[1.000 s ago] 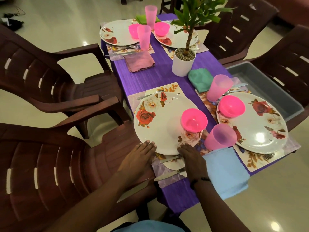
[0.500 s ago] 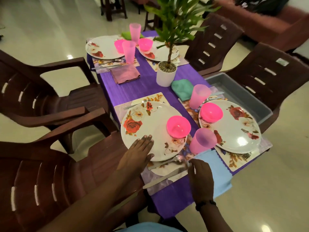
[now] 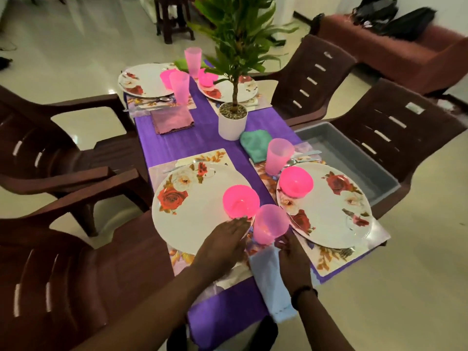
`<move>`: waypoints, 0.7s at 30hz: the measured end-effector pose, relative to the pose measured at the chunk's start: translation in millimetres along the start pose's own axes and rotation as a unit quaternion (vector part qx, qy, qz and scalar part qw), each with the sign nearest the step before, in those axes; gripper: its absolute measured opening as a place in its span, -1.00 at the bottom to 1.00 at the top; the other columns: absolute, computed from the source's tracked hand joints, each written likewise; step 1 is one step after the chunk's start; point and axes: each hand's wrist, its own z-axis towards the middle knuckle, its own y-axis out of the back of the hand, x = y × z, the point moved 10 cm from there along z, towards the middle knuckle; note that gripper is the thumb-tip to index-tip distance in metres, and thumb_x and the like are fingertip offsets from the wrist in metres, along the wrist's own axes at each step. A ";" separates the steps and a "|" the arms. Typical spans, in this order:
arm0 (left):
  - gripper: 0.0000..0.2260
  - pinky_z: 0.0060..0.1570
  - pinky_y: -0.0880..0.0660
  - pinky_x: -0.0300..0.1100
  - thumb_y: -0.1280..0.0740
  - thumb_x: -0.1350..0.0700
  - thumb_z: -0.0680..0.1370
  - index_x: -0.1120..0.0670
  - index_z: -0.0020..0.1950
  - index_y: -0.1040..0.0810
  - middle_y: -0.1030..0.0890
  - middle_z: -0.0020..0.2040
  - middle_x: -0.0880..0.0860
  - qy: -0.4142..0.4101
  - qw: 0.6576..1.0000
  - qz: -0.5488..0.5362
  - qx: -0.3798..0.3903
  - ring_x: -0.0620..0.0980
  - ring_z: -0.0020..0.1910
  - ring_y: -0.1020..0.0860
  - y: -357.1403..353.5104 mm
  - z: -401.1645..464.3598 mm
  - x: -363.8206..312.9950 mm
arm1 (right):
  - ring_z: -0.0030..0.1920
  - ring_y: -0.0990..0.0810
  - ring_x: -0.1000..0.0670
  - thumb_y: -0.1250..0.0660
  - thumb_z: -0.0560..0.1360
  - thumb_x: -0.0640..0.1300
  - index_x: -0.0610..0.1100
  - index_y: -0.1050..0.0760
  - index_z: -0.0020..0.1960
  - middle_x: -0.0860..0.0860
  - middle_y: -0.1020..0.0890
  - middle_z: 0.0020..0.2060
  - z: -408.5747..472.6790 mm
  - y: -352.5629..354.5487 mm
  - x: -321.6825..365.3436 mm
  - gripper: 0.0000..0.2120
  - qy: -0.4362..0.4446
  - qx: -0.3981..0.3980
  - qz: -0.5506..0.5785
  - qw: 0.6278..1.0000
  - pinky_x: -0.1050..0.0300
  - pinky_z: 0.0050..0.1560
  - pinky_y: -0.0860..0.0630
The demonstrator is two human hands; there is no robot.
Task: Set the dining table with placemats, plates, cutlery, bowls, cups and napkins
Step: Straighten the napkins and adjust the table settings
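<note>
Since half a second ago the left hand has slid from the near-left rim of the plate across to its near-right edge, and the right hand has come up off the knife to the foot of the cup; the knife and spoon that showed below the plate are now hidden under the left hand.

The table, in its purple cloth, carries four settings, each plate centred on a flowered placemat so the mat frames it. The near plate sits square to the near chair, which I take to be the point of this last nudging. The blue napkin hangs over the table's near edge, between the two near settings, with the right hand resting on its upper part.

The pink bowl stands on the plate's right side, the cup just beside it, off the plate.

The left hand lies flat, fingers straight, tips touching the bowl's near foot, grasping nothing. The right hand's fingers reach loosely toward the cup's base; whether they touch it I cannot tell, but they are not closed round it.
</note>
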 end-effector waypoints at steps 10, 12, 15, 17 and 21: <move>-0.65 0.21 -0.34 -0.12 -0.17 0.11 0.55 0.21 0.21 -0.61 -0.65 0.18 0.17 0.123 0.990 0.071 -0.018 0.13 0.13 -0.61 -25.1 -28.7 -22.4 | 0.04 -0.58 -0.09 -0.09 0.48 -0.05 -0.20 -0.57 0.12 -0.11 -0.64 0.01 30.3 17.4 -14.2 -0.61 0.180 0.084 -0.066 0.978 0.06 0.09 -0.48; -0.63 0.31 -0.30 -0.09 -0.15 0.11 0.58 0.22 0.28 -0.58 -0.60 0.27 0.18 0.081 0.991 0.102 0.004 0.12 0.24 -0.57 -41.1 -40.0 -45.6 | 0.04 -0.56 -0.07 -0.10 0.46 -0.11 -0.19 -0.58 0.10 -0.10 -0.63 0.03 23.7 21.5 -14.4 -0.64 0.288 0.085 -0.126 0.946 0.03 0.06 -0.53; -0.58 0.41 -0.24 -0.03 -0.02 0.04 0.68 0.17 0.41 -0.48 -0.48 0.41 0.14 0.045 0.990 0.108 0.079 0.09 0.40 -0.44 -76.9 -59.2 -69.1 | 0.31 -0.47 -0.14 -0.13 0.54 -0.15 -0.20 -0.51 0.30 -0.14 -0.51 0.32 8.2 4.3 -32.9 -0.61 0.390 0.133 -0.205 0.888 -0.06 0.28 -0.41; -0.54 0.45 -0.16 -0.03 0.02 -0.05 0.70 0.13 0.48 -0.40 -0.40 0.47 0.12 0.059 0.984 0.114 0.125 0.07 0.47 -0.36 -96.0 -71.7 -73.4 | 0.42 -0.38 -0.14 -0.06 0.60 -0.07 -0.18 -0.43 0.39 -0.11 -0.42 0.41 -4.1 -7.8 -44.8 -0.57 0.425 0.170 -0.239 0.856 -0.07 0.31 -0.39; -0.48 0.43 -0.15 -0.05 0.09 -0.12 0.70 0.13 0.43 -0.46 -0.45 0.43 0.12 0.085 0.974 0.133 0.160 0.06 0.43 -0.41 -106.5 -76.0 -78.5 | 0.39 -0.43 -0.10 -0.07 0.57 -0.06 -0.18 -0.43 0.40 -0.09 -0.46 0.38 -7.2 -6.1 -42.2 -0.54 0.423 0.194 -0.251 0.849 -0.04 0.31 -0.33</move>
